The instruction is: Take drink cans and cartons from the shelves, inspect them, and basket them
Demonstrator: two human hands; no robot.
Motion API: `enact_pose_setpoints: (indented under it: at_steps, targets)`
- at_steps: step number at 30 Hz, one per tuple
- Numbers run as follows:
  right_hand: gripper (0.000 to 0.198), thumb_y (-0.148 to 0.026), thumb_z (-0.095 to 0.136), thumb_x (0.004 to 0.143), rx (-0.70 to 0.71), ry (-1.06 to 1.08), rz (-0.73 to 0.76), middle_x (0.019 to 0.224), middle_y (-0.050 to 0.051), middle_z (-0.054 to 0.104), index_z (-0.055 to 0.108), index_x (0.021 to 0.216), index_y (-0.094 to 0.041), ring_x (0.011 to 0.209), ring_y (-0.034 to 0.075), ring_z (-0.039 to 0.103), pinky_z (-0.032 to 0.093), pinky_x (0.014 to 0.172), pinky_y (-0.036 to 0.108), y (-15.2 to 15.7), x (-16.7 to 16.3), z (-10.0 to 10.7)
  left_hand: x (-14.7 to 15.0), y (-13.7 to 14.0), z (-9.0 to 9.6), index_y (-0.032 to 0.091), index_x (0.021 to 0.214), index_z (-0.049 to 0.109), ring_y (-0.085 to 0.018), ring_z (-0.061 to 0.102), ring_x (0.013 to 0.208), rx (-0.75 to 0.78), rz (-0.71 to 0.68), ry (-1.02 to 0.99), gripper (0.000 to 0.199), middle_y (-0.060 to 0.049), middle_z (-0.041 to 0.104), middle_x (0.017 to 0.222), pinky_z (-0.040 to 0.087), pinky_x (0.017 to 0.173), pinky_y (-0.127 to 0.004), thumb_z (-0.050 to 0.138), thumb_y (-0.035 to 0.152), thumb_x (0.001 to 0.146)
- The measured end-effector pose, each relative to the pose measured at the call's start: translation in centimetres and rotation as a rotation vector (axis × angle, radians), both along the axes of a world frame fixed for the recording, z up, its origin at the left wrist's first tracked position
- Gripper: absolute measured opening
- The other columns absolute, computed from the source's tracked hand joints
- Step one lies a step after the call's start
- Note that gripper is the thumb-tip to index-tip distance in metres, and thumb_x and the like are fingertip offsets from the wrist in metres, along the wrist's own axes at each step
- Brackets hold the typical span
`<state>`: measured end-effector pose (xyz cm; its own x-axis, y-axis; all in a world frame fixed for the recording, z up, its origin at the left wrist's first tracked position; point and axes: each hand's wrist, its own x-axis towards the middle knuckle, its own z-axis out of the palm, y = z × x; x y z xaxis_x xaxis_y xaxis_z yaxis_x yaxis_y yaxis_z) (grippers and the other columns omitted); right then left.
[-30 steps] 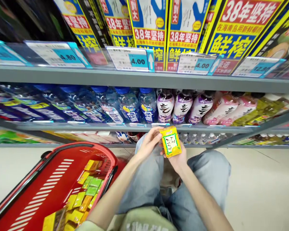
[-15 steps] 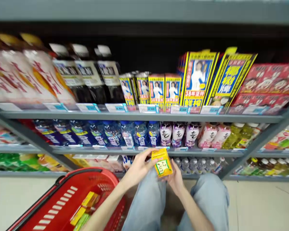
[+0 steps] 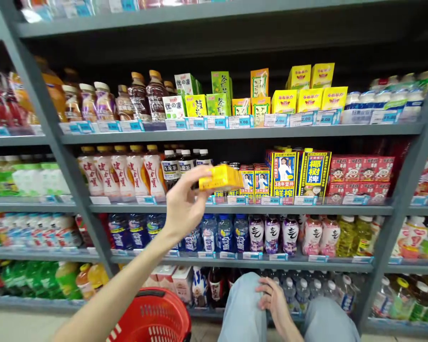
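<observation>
My left hand [image 3: 186,202] is raised in front of the shelves, its thumb and fingers closed around one end of a yellow drink carton [image 3: 221,177]. The carton lies roughly on its side in the grip, slightly blurred, and hides part of the middle shelf behind it. Low down, my right hand [image 3: 274,300] is by my knee [image 3: 244,304], fingers loosely stretched and apart, holding nothing. Orange-and-yellow drink cartons [image 3: 259,107] stand on the shelf above the raised hand, between green cartons [image 3: 217,103] and yellow cartons [image 3: 284,101].
A red shopping basket [image 3: 153,316] sits on the floor at lower left, partly behind my left forearm. Bottled drinks [image 3: 119,171] and large coconut-drink cartons [image 3: 314,175] fill the middle shelf. Blue-capped bottles [image 3: 225,232] stand below. Grey uprights [image 3: 66,161] divide the shelving.
My view has tilted up, showing a higher shelf. My left hand has lifted the yellow carton up toward the shelves. My right hand has let go of it and moved down to my knee.
</observation>
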<state>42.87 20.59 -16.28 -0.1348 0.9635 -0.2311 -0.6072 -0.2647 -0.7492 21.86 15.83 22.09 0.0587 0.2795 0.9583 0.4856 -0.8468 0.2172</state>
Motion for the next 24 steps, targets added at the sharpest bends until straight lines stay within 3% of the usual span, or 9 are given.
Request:
enact_pose_setpoints:
  at_steps: [5,9,12,15,18,22,24]
  targets:
    - [0.057,-0.060,0.081,0.061,0.036,-0.030,-0.035,0.073,0.013,0.076,0.073,0.088,-0.011,0.037,0.016,0.058,0.038,0.035,0.022,-0.5,0.5,0.3,1.0,2.2,8.9,0.026,0.122,0.062,-0.024,0.055,0.126,0.470,0.042,0.111,0.036,-0.006,0.062,0.127,0.061,0.089,-0.038,0.067,0.013,0.089]
    - [0.056,-0.059,0.081,0.060,0.062,-0.037,-0.024,0.070,0.011,0.076,0.070,0.087,-0.012,0.038,0.015,0.060,0.041,0.038,0.021,-0.5,0.5,0.5,2.6,3.9,14.7,0.025,0.119,0.060,-0.023,0.047,0.129,0.438,0.136,0.127,0.033,-0.004,0.055,0.136,0.061,0.086,-0.037,0.072,0.022,0.088]
    - [0.054,-0.059,0.080,0.063,0.091,-0.039,0.012,0.071,0.010,0.076,0.070,0.087,-0.013,0.042,0.016,0.063,0.045,0.041,0.022,-0.5,0.5,0.4,4.2,5.0,17.9,0.019,0.120,0.058,-0.020,0.044,0.128,0.401,0.209,0.214,0.032,-0.008,0.053,0.137,0.059,0.090,-0.036,0.069,0.021,0.089]
    - [0.052,-0.059,0.080,0.063,0.103,-0.062,0.033,0.070,0.010,0.076,0.070,0.086,-0.014,0.043,0.016,0.063,0.045,0.042,0.022,-0.3,0.1,0.0,5.7,6.1,19.8,0.014,0.120,0.059,-0.018,0.048,0.124,0.425,0.263,0.296,0.030,-0.009,0.054,0.132,0.053,0.099,-0.040,0.059,0.009,0.090]
    - [0.046,-0.054,0.080,0.059,0.118,-0.092,0.019,0.069,0.008,0.075,0.069,0.083,-0.016,0.042,0.015,0.061,0.043,0.041,0.022,0.6,-0.7,-0.6,6.8,7.2,20.7,0.016,0.117,0.063,-0.019,0.053,0.121,0.446,0.244,0.306,0.036,-0.007,0.058,0.124,0.052,0.098,-0.039,0.055,0.001,0.085]
    - [0.050,-0.061,0.077,0.044,0.028,-0.174,0.063,0.057,0.002,0.068,0.062,0.070,-0.021,0.033,0.014,0.053,0.033,0.033,0.019,2.3,-1.8,-0.5,7.6,8.9,21.3,0.016,0.114,0.065,-0.022,0.057,0.119,0.387,0.189,0.268,0.035,-0.006,0.062,0.122,0.049,0.102,-0.040,0.057,0.003,0.083]
    - [0.052,-0.067,0.075,0.051,0.058,-0.239,0.140,0.058,-0.002,0.064,0.060,0.073,-0.022,0.037,0.013,0.053,0.034,0.033,0.019,2.1,-2.1,0.4,7.6,9.9,21.7,0.017,0.113,0.065,-0.022,0.057,0.117,0.354,0.176,0.257,0.033,-0.006,0.065,0.123,0.045,0.105,-0.041,0.059,0.006,0.083]
